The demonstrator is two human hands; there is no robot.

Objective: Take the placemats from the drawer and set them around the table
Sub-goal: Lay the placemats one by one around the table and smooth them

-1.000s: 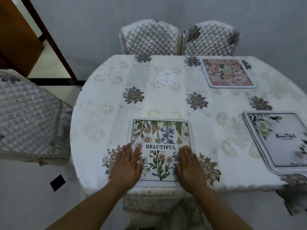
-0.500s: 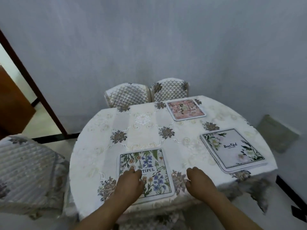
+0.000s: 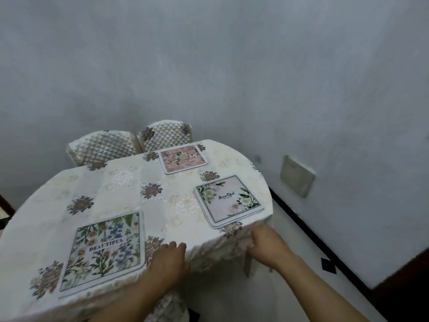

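Setting: a person stands at a round table (image 3: pixel 130 182) draped in a cream floral cloth, two quilted chairs (image 3: pixel 130 145) pushed in at the far side against a grey wall
Placemats: three lie flat on the cloth, none stacked: the wildflower "BEAUTIFUL" mat (image 3: pixel 104 249) nearest the person, the white-blossom mat (image 3: pixel 228 201) at the right rim, the pink floral mat (image 3: pixel 183 158) at the far edge by the chairs
Left hand (image 3: pixel 168 261): palm down on the cloth just beside the right edge of the wildflower mat, fingers loosely spread, gripping nothing
Right hand (image 3: pixel 267 245): off the tabletop, fingers curled into the hanging fold of the tablecloth (image 3: pixel 222 249) below the white-blossom mat; it appears to pinch the fabric, though the fingertips are partly hidden
Key relation: the white-blossom mat sits up and slightly left of the right hand, one corner pointing at the rim and near the edge; the right hand is clearly the nearer one
Change over the last second: both hands were pressed flat on the wildflower mat; now they are off it, the right has gone over the rim to the cloth, and the view has swung rightward, showing a wall panel (image 3: pixel 297 180)
Stage, as judged: mats laid; the cloth under the right-hand mat looks next for tidying
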